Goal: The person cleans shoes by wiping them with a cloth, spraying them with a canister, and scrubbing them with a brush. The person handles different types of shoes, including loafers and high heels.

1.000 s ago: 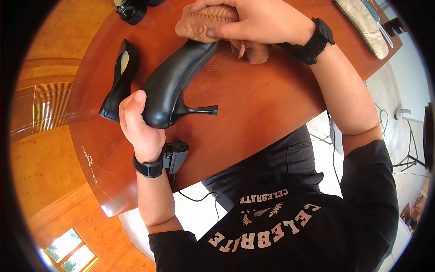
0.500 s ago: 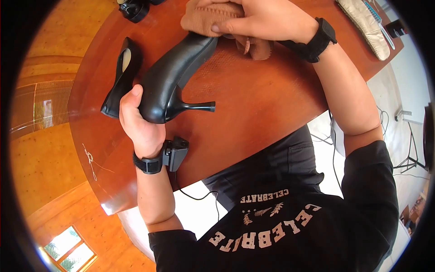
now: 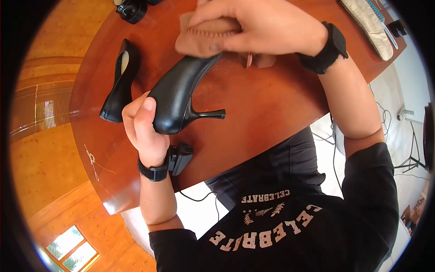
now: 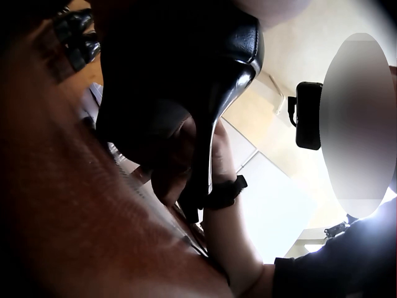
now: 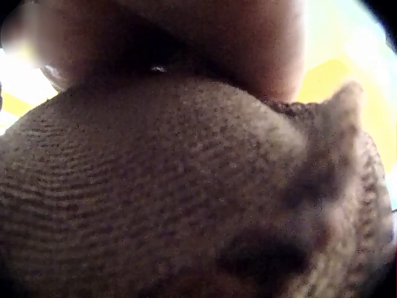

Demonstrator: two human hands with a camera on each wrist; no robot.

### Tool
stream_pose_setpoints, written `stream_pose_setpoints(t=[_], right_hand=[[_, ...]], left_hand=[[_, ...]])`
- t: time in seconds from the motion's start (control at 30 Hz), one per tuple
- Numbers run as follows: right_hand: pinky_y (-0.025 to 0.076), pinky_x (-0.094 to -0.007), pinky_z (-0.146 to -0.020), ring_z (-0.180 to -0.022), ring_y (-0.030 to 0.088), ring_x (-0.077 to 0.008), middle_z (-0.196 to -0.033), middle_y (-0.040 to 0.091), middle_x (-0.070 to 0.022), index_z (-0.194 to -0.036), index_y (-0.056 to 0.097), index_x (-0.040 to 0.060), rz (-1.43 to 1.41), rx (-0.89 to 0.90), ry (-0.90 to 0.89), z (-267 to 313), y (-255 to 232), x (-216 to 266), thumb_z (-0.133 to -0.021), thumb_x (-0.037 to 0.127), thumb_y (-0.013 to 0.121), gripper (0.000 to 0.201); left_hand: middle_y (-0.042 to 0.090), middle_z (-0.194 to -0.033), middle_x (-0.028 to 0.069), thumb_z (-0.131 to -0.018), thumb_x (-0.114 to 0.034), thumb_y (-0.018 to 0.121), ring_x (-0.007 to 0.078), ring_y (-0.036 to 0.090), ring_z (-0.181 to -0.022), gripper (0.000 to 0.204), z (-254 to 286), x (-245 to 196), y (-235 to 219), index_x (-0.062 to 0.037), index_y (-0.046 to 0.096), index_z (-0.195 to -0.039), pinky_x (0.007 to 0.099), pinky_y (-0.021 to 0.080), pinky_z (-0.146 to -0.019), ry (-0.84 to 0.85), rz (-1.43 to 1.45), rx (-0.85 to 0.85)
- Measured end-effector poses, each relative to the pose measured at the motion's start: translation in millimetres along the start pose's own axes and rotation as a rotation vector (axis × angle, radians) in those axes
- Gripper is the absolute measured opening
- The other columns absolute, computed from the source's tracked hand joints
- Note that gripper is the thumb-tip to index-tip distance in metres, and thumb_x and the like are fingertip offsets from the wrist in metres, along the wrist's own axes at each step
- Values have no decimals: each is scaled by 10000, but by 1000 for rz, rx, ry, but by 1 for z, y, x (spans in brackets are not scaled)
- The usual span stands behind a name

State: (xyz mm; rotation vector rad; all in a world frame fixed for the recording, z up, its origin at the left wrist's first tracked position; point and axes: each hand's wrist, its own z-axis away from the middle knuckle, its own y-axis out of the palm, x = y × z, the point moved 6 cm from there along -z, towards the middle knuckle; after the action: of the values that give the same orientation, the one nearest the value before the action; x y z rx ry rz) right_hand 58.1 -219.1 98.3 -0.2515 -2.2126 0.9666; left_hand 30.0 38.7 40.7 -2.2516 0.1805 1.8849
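A black high-heeled shoe [image 3: 176, 90] is held above the table by my left hand [image 3: 147, 129], which grips it round the heel end with the thumb on its side. Its thin heel [image 3: 208, 114] sticks out to the right, and in the left wrist view the shoe [image 4: 239, 49] looms dark and close. My right hand [image 3: 267, 29] holds a brown ribbed cloth [image 3: 199, 41] over the shoe's toe end, which it hides. That cloth [image 5: 155, 161] fills most of the right wrist view. A second black shoe [image 3: 122, 86] lies to the left on the table.
The brown table [image 3: 253, 104] has a curved left edge. Black shoes [image 3: 131, 11] stand at the far left, and a beige padded item [image 3: 369, 29] lies at the far right. Thin string [image 3: 92, 161] rests near the left edge. A black cable [image 3: 199, 196] hangs below the left wrist.
My right hand and the cloth first shift slightly up, then come back down toward me over the shoe's toe. The held shoe and my left hand move a little right and down.
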Motion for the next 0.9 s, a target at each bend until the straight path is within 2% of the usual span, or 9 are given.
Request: stream_pose_setpoints(t=[0.07,0.2,0.3,0.37,0.43,0.67,0.8,0.83,0.9], right_hand=[[497,-411,-796,-904,572,-300,-751,573,-84,-743,510,42,84,-48,94,1,-7,-11,-812,98,701,211],[503,-428,-845,-933,590,-338,-853,630,-144,-826,604,29,244,-103,236,5,-13,-35,-826,128,681,126],[505,-428,-882,-968,598,-352,-919,663,-163,-912,659,22,229,-150,247,8,-13,-43,-829,144,677,148],[506,-424,-901,-984,602,-354,-946,675,-167,-958,682,23,221,-165,255,7,-13,-45,-829,149,677,181],[507,-418,-913,-993,603,-352,-961,680,-167,-989,693,29,240,-173,283,7,-12,-47,-827,150,679,202],[508,-415,-913,-1009,607,-348,-984,688,-160,-1006,703,47,273,-148,295,8,-13,-46,-823,145,675,210],[508,-419,-908,-1013,607,-356,-978,688,-182,-1001,700,39,275,-96,274,7,-13,-47,-819,154,679,217],[508,-421,-907,-1013,606,-359,-975,687,-188,-1001,700,37,287,-98,273,8,-12,-49,-819,158,680,220],[508,-425,-907,-1015,606,-361,-971,686,-198,-997,697,32,331,-71,330,9,-11,-51,-817,162,681,222]], left_hand=[[663,-900,105,-954,-262,570,184,644,-825,334,-1,-7,7,59,648,-1003,298,509,-770,-19,-27,41],[676,-866,108,-947,-271,557,167,628,-792,379,-3,-16,17,91,670,-954,268,485,-759,22,-140,87],[598,-688,80,-895,-180,601,143,526,-662,326,-5,-22,33,142,647,-870,332,471,-701,121,-133,66],[422,-598,84,-824,-101,633,210,415,-578,252,-9,-31,44,63,506,-680,422,501,-773,372,-250,246],[298,-581,85,-763,-70,656,248,327,-544,323,-5,-34,50,1,382,-609,429,506,-790,437,-352,309],[352,-574,80,-726,-92,723,242,365,-545,375,-4,-40,54,-40,376,-595,456,510,-818,532,-375,315],[496,-679,61,-708,-190,799,242,500,-646,331,-5,-44,55,-55,498,-683,485,486,-906,583,-353,312],[585,-794,69,-686,-213,833,269,588,-797,312,-4,-43,52,-57,586,-798,495,473,-938,596,-372,357],[624,-875,85,-670,-210,846,298,609,-891,346,-5,-47,53,-58,612,-875,496,467,-951,618,-368,325]])
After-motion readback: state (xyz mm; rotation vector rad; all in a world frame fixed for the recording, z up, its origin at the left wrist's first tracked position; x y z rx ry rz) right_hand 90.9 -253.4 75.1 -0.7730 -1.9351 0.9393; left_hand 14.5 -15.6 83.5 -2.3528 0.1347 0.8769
